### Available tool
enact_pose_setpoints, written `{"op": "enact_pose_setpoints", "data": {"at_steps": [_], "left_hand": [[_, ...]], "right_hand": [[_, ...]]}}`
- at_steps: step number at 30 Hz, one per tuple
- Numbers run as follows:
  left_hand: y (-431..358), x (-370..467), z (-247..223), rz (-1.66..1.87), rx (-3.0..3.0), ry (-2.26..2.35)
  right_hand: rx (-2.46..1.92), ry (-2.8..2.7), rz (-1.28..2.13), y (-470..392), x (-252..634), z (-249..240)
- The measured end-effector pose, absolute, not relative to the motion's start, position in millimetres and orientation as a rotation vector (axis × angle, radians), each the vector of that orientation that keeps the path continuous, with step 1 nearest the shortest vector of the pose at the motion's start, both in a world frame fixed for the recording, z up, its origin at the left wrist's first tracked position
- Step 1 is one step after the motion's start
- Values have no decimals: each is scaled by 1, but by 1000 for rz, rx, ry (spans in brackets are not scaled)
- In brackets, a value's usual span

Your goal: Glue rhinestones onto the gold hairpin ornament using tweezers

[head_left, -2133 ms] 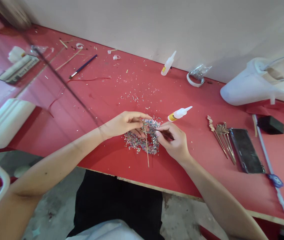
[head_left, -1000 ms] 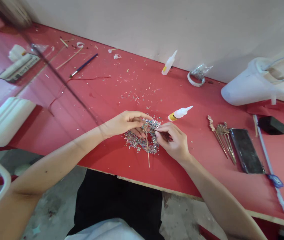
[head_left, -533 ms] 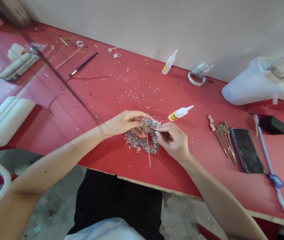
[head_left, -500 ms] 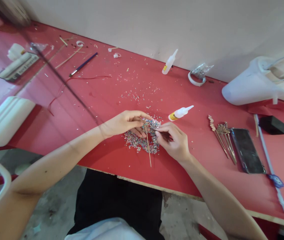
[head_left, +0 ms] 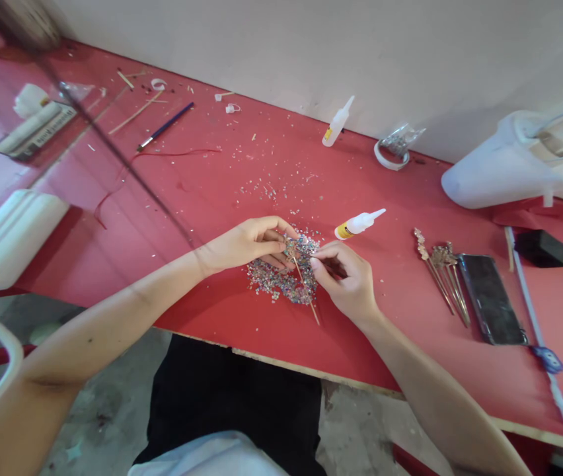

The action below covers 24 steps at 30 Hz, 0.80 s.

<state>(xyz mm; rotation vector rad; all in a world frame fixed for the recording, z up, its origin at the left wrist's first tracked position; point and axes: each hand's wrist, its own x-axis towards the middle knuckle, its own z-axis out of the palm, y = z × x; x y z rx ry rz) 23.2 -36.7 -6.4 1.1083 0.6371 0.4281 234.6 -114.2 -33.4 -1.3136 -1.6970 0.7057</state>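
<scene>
Small glittering chips [head_left: 281,281] lie in a ring-like heap on the red table near its front edge. Over the heap's left side, my left hand [head_left: 262,243] pinches a thin wooden stick [head_left: 305,284], which slants down and right across the chips. My right hand [head_left: 343,274] is at the right of the heap, thumb and forefinger pressed together beside the stick's upper end. What it grips is too small to make out. A glue bottle with a yellow label [head_left: 359,225] lies just behind my right hand.
At the back stand another glue bottle [head_left: 337,122] and a white tape ring [head_left: 391,155]. To the right are metal hairpins [head_left: 443,274], a phone [head_left: 492,299], a black block [head_left: 542,248] and a white bucket [head_left: 497,165]. A brush [head_left: 166,127] lies back left.
The stick's lower end has swung to the right. My right hand's fingers have shifted slightly, and both hands remain over the chips.
</scene>
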Motion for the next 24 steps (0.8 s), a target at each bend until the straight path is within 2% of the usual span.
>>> {"op": "enact_pose_setpoints", "data": {"at_steps": [24], "left_hand": [[-37, 24, -12, 454, 1106, 633]], "right_hand": [[-1367, -1676, 757, -114, 234, -33]]}}
